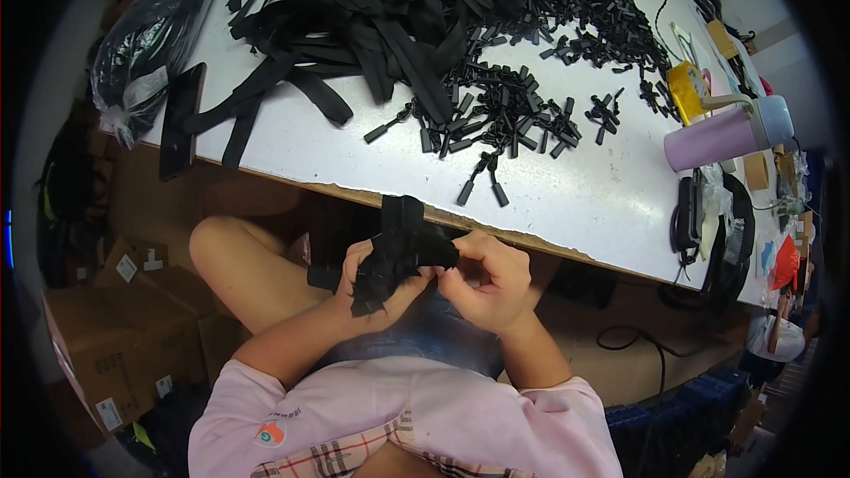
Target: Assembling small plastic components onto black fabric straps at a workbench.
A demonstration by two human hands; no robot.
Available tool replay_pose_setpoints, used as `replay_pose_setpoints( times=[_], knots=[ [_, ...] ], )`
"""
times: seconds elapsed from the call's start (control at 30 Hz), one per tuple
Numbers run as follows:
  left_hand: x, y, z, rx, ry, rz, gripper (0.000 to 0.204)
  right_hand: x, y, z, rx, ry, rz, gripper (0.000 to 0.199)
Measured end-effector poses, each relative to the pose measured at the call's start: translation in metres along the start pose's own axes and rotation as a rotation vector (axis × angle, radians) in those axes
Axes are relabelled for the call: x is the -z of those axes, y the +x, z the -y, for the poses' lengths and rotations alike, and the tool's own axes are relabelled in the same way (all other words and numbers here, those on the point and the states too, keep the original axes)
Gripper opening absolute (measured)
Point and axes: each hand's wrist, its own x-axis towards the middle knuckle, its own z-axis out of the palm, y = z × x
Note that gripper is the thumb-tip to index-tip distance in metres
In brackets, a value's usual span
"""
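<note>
My left hand point(403, 297) is closed around a bunch of black fabric strips point(390, 257), which look like zipper tape, in front of the table's near edge. The bunch's loose ends stick up and out to the left. My right hand point(492, 281) pinches at the right end of the same bunch, thumb and forefinger together. Whether a small part sits between those fingertips is hidden. Beyond my hands, a scattered heap of small black zipper pulls point(509, 106) lies on the white table point(589, 204). A large tangle of similar black strips point(354, 22) lies to its left.
At the far left are a dark phone-like slab point(181, 122) and a clear plastic bag of black material point(150, 44). A lilac tumbler point(713, 135) lies on the right, near a yellow packet point(686, 93) and a black pouch point(687, 217). Cardboard boxes point(133, 336) stand below left.
</note>
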Motion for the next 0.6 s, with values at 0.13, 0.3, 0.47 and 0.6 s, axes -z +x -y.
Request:
replay_pose_setpoints(
  times=[0.13,0.3,0.47,0.6],
  knots=[
    [0.005,0.002,-0.010,0.034,-0.261,-0.028,0.010,0.001,0.003,0.003,-0.087,0.174,0.040,0.015],
    [0.011,0.006,-0.016,0.042,-0.393,-0.009,0.009,0.000,0.007,0.007,-0.215,0.332,0.078,0.009],
    [0.012,0.014,-0.020,0.180,-0.443,-0.303,0.014,-0.011,-0.001,-0.009,-0.177,0.078,0.458,0.013],
    [0.018,0.019,-0.009,0.333,-0.564,-0.175,0.016,-0.015,0.005,0.002,-0.048,-0.305,0.097,0.026]
  ],
)
